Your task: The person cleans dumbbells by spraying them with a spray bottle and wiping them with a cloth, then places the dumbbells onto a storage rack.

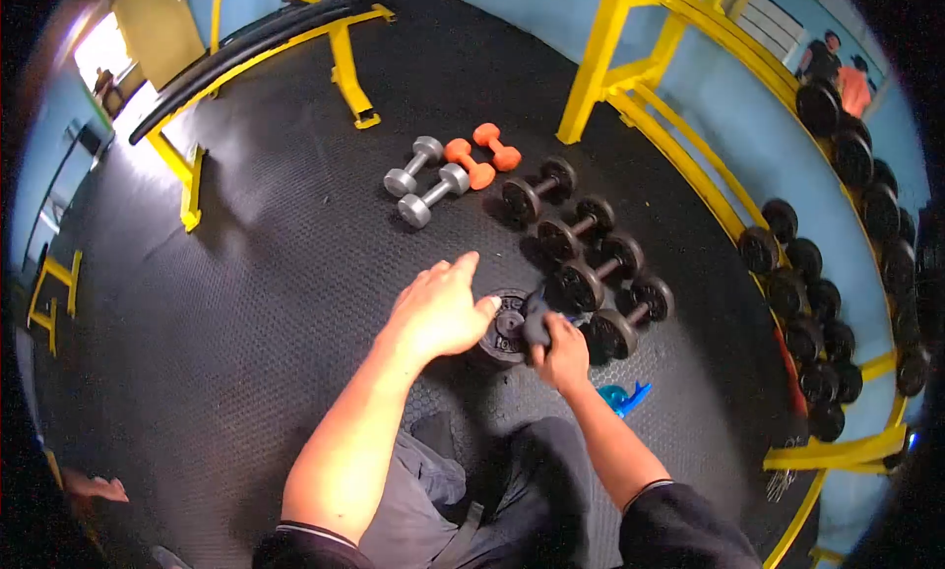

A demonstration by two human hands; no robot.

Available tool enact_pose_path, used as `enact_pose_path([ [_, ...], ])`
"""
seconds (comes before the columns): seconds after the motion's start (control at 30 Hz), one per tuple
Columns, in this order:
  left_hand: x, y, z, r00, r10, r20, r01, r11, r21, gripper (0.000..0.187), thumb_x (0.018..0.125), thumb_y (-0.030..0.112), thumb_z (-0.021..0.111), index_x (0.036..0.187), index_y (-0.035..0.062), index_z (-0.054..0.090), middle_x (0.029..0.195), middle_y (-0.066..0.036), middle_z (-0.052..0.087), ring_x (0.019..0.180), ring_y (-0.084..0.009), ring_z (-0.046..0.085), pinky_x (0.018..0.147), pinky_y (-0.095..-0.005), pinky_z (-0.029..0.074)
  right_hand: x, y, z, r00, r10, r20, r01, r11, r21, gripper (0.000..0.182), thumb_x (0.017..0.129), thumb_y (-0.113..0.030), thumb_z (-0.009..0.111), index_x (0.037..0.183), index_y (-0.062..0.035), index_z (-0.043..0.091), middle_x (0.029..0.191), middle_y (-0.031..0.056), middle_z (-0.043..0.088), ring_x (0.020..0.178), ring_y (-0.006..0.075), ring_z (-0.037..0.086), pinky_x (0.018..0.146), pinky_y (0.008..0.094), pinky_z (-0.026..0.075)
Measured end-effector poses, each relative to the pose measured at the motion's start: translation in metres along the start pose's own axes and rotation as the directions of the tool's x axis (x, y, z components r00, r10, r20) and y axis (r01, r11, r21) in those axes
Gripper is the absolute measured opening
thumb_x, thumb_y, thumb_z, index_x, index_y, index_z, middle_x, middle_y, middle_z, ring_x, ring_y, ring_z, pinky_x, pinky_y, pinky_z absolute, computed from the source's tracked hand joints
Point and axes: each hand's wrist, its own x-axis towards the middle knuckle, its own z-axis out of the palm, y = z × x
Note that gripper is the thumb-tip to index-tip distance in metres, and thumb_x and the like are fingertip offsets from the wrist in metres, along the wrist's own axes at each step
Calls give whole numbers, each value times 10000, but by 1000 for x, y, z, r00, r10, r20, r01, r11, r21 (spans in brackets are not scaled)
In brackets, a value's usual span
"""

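Note:
Below the camera, a black round weight (509, 323) faces up, with raised lettering on its top. My left hand (433, 308) is beside its left edge, index finger stretched out and thumb tip close to the rim. My right hand (563, 350) is closed around a dark grey, cloth-like thing (535, 318) at the right side of the weight. Several black dumbbells (605, 264) lie in a row just beyond my right hand. A teal and blue object (620, 398), partly behind my right forearm, rests on the floor.
Silver dumbbells (433, 197) and orange dumbbells (471, 165) lie ahead on the black mat floor (295, 274). A yellow-framed bench (261, 52) stands far left. On the right, a yellow rack (679, 165) holds many black dumbbells. At the lower left edge, a person's hand (95, 487) shows.

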Motion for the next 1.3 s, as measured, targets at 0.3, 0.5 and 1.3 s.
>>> enact_pose_path([
  [0.3, 3, 10, 3, 997, -8, 76, 7, 1000, 6, 677, 815, 336, 630, 1357, 3, 397, 1290, -269, 483, 1223, -378, 462, 1039, -417, 365, 20, -88, 40, 915, -296, 274, 290, 955, 63, 504, 774, -293, 641, 1220, -94, 517, 1331, 92, 489, 1245, 309, 427, 1000, 526, 323],
  [0.5, 7, 0, 2, 994, -82, 69, 78, 995, 55, 681, 813, 347, 641, 1355, 9, 404, 1274, -255, 503, 1215, -364, 473, 1034, -406, 371, -74, -4, 31, 844, -521, 128, 533, 843, -80, 435, 703, -239, 698, 1091, -90, 567, 1297, 68, 522, 1230, 281, 454, 929, 478, 388],
  [1.3, 25, -15, 5, 972, -83, -221, 56, 991, -124, 531, 812, 226, 636, 1264, -10, 488, 1207, -244, 527, 1150, -390, 504, 998, -432, 397, 191, -24, 47, 252, -19, 968, -360, 926, 112, 618, 748, -443, 699, 1193, -22, 610, 1210, 82, 609, 1114, 244, 552, 933, 422, 410],
])
